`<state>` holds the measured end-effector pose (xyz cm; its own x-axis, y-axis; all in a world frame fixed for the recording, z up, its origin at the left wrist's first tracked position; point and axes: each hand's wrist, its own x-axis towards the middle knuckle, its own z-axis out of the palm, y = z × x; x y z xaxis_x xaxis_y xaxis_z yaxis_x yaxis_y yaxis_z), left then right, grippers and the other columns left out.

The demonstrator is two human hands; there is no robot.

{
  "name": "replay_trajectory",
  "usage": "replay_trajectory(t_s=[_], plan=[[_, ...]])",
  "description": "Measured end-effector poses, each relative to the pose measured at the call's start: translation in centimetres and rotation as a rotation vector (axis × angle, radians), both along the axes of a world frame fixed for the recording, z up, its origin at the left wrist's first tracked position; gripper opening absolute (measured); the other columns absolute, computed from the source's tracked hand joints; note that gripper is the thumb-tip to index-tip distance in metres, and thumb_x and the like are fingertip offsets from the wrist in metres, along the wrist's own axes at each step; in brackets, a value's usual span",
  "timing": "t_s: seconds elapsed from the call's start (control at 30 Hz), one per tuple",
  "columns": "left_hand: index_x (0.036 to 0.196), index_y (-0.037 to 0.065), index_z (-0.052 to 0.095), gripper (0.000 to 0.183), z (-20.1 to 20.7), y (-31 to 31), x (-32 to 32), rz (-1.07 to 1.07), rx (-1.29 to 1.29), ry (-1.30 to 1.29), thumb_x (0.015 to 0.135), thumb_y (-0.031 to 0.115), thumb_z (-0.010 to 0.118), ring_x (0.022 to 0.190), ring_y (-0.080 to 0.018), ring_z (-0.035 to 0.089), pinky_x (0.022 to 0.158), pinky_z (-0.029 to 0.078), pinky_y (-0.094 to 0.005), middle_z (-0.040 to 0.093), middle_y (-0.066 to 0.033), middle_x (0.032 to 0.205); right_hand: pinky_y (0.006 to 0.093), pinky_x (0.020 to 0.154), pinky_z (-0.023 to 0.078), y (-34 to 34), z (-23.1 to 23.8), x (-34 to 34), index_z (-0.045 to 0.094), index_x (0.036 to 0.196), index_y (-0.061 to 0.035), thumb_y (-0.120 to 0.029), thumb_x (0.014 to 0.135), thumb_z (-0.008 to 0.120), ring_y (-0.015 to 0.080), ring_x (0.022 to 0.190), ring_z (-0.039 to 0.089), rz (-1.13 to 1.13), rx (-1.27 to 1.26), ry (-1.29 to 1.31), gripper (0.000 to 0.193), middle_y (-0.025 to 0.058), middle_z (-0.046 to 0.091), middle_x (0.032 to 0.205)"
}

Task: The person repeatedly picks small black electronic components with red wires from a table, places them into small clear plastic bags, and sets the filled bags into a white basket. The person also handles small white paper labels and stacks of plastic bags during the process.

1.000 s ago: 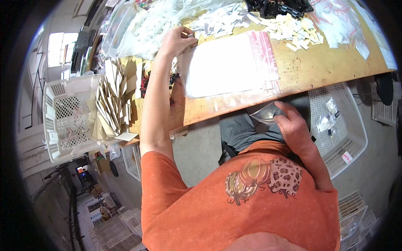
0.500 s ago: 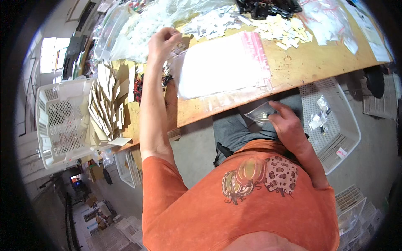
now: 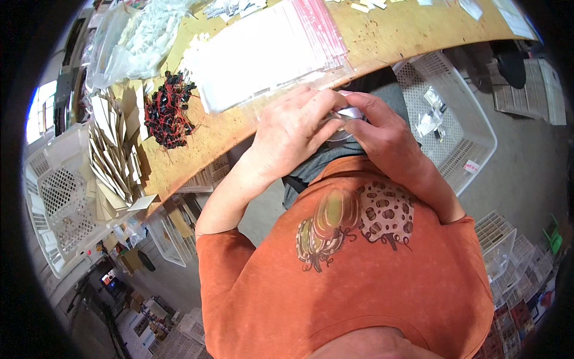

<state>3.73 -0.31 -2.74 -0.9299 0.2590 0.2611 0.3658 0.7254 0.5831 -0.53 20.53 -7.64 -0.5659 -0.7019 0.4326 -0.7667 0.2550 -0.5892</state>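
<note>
My two hands meet over my lap, just off the table's front edge. Between them is a small clear plastic bag (image 3: pixel 341 135), mostly covered by fingers. My right hand (image 3: pixel 388 128) pinches the bag, and a white glint shows by its fingertips. My left hand (image 3: pixel 290 128) is closed, thumb and forefinger at the bag's mouth; what those fingers hold is hidden. Right beyond the hands, a stack of clear bags with pink-red edges (image 3: pixel 269 51) lies on the table.
Black parts with red wires (image 3: pixel 169 110) lie heaped on the wooden table (image 3: pixel 406 36). Cardboard pieces (image 3: pixel 110 152) stand by a white basket (image 3: pixel 66 203) at left. Another white basket (image 3: pixel 466 137), holding small filled bags (image 3: pixel 431 113), sits at right below table height. White pieces (image 3: pixel 152 36) fill a bag at the back.
My left hand has come back from the small parts on the table to the bag at my lap. My right hand has lifted the bag slightly toward it. The view has shifted.
</note>
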Motion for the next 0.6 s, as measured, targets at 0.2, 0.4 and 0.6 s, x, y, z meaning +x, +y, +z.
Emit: replay_trajectory(t_s=[0.2, 0.4, 0.6], plan=[[0.101, 0.008, 0.066, 0.021, 0.7, -1.5, 0.1, 0.066, 0.117, -0.145, 0.083, 0.007, 0.077, 0.081, -0.029, 0.066, 0.073, 0.054, -0.0386, 0.068, -0.0082, 0.089, 0.043, 0.105, 0.051, 0.5, -0.1, 0.1, 0.063, 0.093, 0.0016, -0.004, 0.086, 0.064, 0.0361, 0.123, 0.062, -0.014, 0.008, -0.011, 0.009, 0.0198, 0.062, 0.13], [0.1, 0.009, 0.069, 0.019, 0.2, -1.2, -0.4, 0.019, 0.097, -0.18, 0.083, 0.007, 0.076, 0.081, -0.0283, 0.064, 0.073, 0.053, -0.0373, 0.064, -0.0071, 0.087, 0.0424, 0.105, 0.051, 0.9, -0.6, -0.2, 0.062, 0.091, 0.0023, -0.004, 0.086, 0.063, 0.0363, 0.123, 0.062, -0.024, -0.001, -0.009, 0.008, 0.0205, 0.062, 0.13], [0.102, 0.011, 0.075, 0.022, 0.9, -0.6, -1.8, -0.154, -0.063, -0.171, 0.083, 0.001, 0.071, 0.089, -0.0286, 0.063, 0.078, 0.054, -0.0386, 0.062, -0.0078, 0.092, 0.0429, 0.104, 0.051, 1.8, -1.1, -0.8, 0.062, 0.089, 0.004, -0.004, 0.086, 0.062, 0.0368, 0.122, 0.062, -0.048, 0.008, 0.011, 0.008, 0.0215, 0.062, 0.13]])
